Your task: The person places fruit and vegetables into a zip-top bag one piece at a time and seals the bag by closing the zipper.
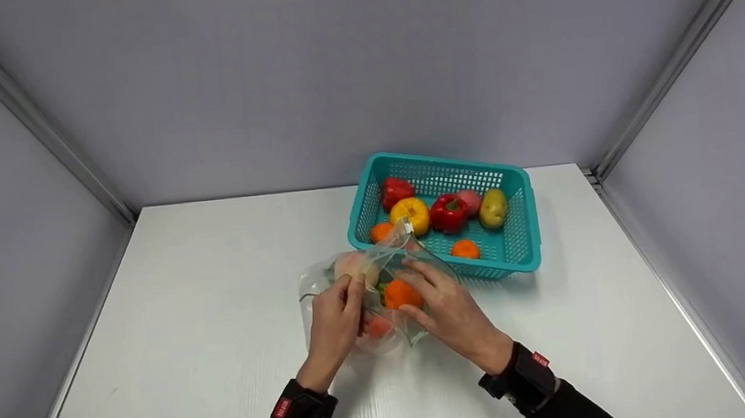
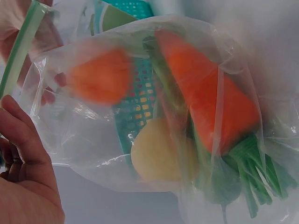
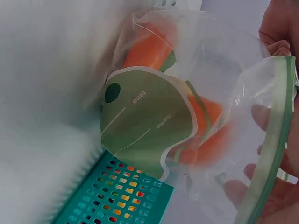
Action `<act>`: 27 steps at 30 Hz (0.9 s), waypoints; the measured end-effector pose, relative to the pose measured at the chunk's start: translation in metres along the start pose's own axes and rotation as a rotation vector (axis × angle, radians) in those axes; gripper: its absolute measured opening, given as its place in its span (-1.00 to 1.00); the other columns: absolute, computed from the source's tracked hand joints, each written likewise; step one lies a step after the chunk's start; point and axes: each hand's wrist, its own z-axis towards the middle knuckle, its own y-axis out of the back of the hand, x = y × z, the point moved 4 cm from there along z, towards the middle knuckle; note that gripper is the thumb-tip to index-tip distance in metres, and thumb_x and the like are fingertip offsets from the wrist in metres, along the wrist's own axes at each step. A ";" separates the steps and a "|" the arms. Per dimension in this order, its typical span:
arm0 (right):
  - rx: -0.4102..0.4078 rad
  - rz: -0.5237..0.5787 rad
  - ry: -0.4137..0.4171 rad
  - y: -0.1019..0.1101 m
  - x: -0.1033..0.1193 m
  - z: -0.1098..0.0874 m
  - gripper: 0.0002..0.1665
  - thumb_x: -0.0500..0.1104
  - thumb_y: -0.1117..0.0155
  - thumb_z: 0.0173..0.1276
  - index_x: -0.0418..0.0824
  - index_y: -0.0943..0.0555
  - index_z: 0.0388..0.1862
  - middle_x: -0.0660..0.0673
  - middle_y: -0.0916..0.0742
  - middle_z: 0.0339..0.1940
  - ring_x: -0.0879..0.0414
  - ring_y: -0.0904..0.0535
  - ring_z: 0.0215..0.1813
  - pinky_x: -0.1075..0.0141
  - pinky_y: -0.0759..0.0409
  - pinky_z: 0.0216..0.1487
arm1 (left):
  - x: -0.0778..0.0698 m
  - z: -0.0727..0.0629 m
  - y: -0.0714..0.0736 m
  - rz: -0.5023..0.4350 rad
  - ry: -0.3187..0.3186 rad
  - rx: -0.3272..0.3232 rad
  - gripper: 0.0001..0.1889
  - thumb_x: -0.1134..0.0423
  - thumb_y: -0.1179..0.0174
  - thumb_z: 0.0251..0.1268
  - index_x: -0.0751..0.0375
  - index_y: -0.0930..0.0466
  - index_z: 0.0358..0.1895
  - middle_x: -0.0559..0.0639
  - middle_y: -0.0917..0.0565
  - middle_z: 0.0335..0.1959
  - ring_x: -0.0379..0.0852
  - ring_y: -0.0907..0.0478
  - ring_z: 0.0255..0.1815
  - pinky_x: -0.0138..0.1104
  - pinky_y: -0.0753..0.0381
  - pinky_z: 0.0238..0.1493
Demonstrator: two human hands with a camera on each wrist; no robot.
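A clear zip bag (image 1: 318,299) with a green-edged mouth hangs above the table between the two hands. My left hand (image 1: 336,321) pinches the rim of the bag on its left side. By the mouth, my right hand (image 1: 445,306) has its fingers spread, with the fingertips apart from a blurred orange-coloured piece (image 2: 103,77) just inside; its kind is unclear. Deeper in the bag lie a carrot (image 2: 212,93) with green leaves and a pale yellow round item (image 2: 161,151). A green label (image 3: 145,109) covers part of the contents in the right wrist view.
Behind the bag stands a teal basket (image 1: 525,223), its near left rim partly covered by the bag. It holds red peppers (image 1: 449,213), a yellow pepper (image 1: 411,214), a potato (image 1: 493,209) and orange fruits (image 1: 465,249). Grey walls enclose the white table (image 1: 220,301).
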 end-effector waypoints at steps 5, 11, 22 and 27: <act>-0.025 0.057 0.021 0.010 0.002 -0.005 -0.38 -0.18 -0.59 0.24 -0.22 -0.63 0.28 -0.20 -0.63 0.31 -0.05 -0.61 0.30 0.13 -0.60 0.27 | 0.001 0.000 0.000 -0.043 0.006 0.012 -0.58 0.13 -0.04 0.67 0.19 -0.46 -0.50 -0.11 -0.50 -0.75 -0.25 -0.44 -0.81 -0.36 -0.51 -0.77; -0.190 0.101 0.004 0.042 -0.005 -0.008 -0.32 -0.33 -0.60 0.18 -0.31 -0.60 0.31 -0.19 -0.67 0.26 -0.05 -0.65 0.23 0.36 -0.53 0.29 | 0.003 0.000 0.001 -0.052 0.007 0.011 -0.58 0.14 -0.05 0.67 0.19 -0.43 -0.51 -0.10 -0.49 -0.76 -0.24 -0.44 -0.81 -0.35 -0.50 -0.78; -0.338 0.000 -0.149 0.082 -0.056 -0.004 -0.42 -0.32 -0.54 0.26 -0.33 -0.63 0.26 -0.25 -0.66 0.26 -0.08 -0.69 0.06 0.51 -0.57 0.14 | 0.004 -0.001 0.001 -0.051 0.009 0.004 -0.57 0.12 -0.05 0.67 0.18 -0.42 -0.51 -0.10 -0.48 -0.76 -0.24 -0.45 -0.82 -0.34 -0.51 -0.78; -0.298 -0.026 -0.234 0.079 -0.077 0.000 -0.55 -0.26 -0.51 0.33 -0.35 -0.68 0.18 -0.26 -0.70 0.20 -0.12 -0.68 0.10 0.08 -0.71 0.06 | 0.004 -0.001 0.000 -0.047 -0.001 0.004 -0.56 0.12 -0.06 0.66 0.19 -0.42 -0.52 -0.09 -0.47 -0.77 -0.24 -0.45 -0.83 -0.35 -0.51 -0.78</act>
